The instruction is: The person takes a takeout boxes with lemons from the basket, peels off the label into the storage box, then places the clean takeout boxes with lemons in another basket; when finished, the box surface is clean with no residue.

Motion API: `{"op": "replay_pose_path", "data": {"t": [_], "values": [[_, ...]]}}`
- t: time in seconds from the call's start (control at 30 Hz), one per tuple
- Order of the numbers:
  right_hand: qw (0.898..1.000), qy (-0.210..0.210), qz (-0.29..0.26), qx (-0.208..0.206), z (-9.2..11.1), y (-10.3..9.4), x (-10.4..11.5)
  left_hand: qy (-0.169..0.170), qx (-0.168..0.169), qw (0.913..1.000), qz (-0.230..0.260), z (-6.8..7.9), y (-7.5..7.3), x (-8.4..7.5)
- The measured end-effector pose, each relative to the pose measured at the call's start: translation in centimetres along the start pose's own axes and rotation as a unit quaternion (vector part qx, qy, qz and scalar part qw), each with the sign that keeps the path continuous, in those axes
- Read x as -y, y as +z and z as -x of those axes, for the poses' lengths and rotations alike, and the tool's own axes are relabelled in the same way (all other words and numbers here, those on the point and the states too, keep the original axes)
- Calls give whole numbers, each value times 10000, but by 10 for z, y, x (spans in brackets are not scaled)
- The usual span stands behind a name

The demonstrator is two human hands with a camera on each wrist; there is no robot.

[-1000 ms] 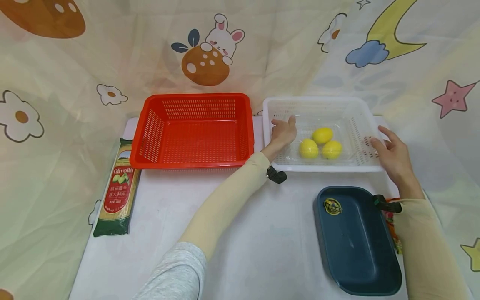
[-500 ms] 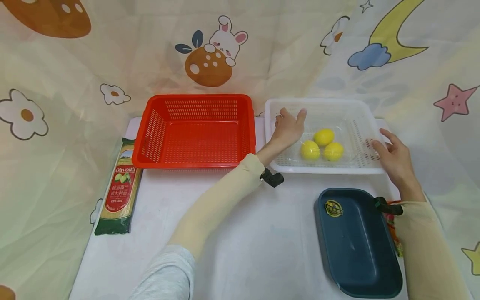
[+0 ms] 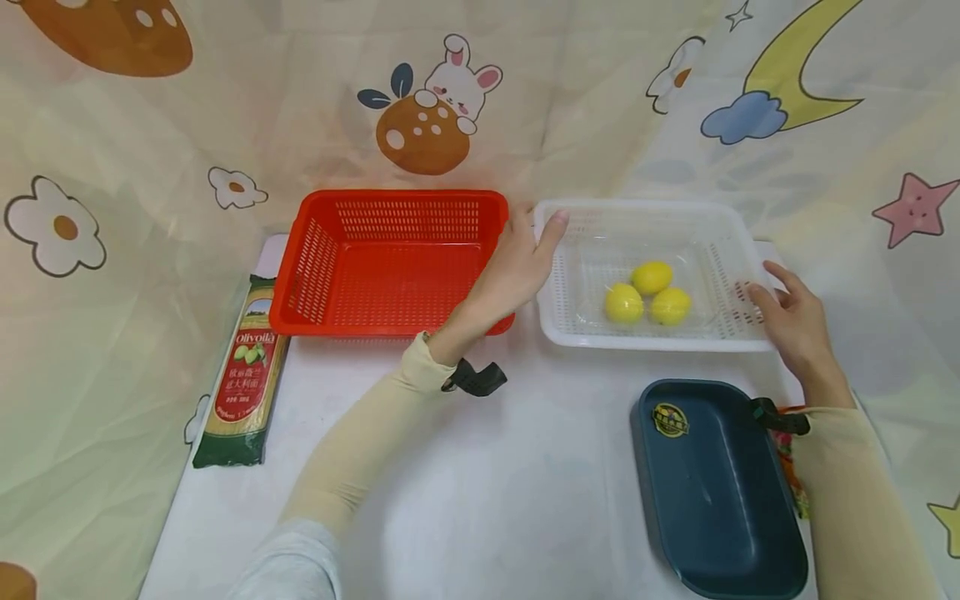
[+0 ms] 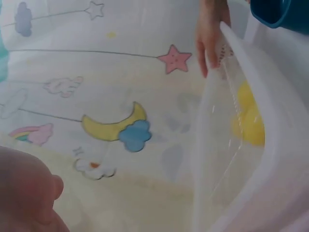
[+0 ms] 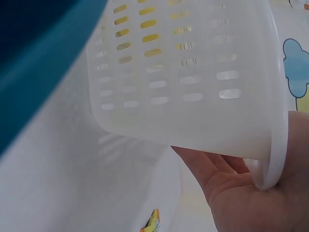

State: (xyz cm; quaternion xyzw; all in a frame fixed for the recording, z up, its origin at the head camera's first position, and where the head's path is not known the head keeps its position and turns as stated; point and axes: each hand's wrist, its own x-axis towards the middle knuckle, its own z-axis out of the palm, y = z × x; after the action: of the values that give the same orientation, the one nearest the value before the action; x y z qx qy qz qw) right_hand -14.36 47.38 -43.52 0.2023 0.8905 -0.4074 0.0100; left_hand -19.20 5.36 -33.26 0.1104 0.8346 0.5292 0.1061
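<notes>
A white slotted plastic basket (image 3: 652, 343) stands at the back right and holds three yellow lemons (image 3: 651, 277), with clear plastic showing around them. My right hand (image 3: 798, 329) grips its right rim, thumb on the inner side and fingers outside; the right wrist view has the rim (image 5: 276, 145) between them. My left hand (image 3: 513, 267) hovers by the left end of this basket, overlapping the right edge of a red basket (image 3: 375, 287). Its thumb is stretched out and nothing is held. In the left wrist view the left hand (image 4: 26, 193) is apart from the white basket.
A pack of spaghetti (image 3: 240, 375) lies left of the red basket, partly beneath its rim. A dark blue tub (image 3: 723, 483) stands in front of the white basket. Beside the tub, a colourful packet (image 3: 791, 467) is mostly hidden by the right sleeve. A printed cloth (image 3: 585, 100) hangs behind.
My left hand has moved left from over the inside of the white basket to its left end. The right hand keeps its hold on the right rim; the lemons stay put.
</notes>
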Motion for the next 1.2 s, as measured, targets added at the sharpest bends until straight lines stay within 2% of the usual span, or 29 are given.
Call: {"op": "replay_pose_path", "data": {"t": [0.07,0.13,0.3,0.47,0.6,0.77,0.9,1.07,1.2], "values": [[10000,-20,15,-31,0,0,0,77,-128,9999,-83,13,-15,4],[10000,-18,9,-41,0,0,0,16,-341,9989,-312,24,-29,10],[10000,0,-16,-65,-2,-1,0,-117,-838,9935,-762,49,-64,35],[9997,79,90,-193,-2,-4,1,-116,-1394,9804,-1390,66,-94,63],[9991,50,188,-386,0,-7,4,-149,-1743,9683,-1784,76,-111,80],[9982,-208,157,-533,7,-7,13,-168,-2010,9577,-2054,85,-122,97],[9961,-413,370,-683,14,-5,25,-125,-2051,9545,-2161,92,-124,105],[9903,-814,482,-1014,25,4,45,-104,-2097,9515,-2249,96,-124,110],[9848,-1318,429,-1046,38,17,65,-68,-2126,9478,-2376,99,-121,110]]}}
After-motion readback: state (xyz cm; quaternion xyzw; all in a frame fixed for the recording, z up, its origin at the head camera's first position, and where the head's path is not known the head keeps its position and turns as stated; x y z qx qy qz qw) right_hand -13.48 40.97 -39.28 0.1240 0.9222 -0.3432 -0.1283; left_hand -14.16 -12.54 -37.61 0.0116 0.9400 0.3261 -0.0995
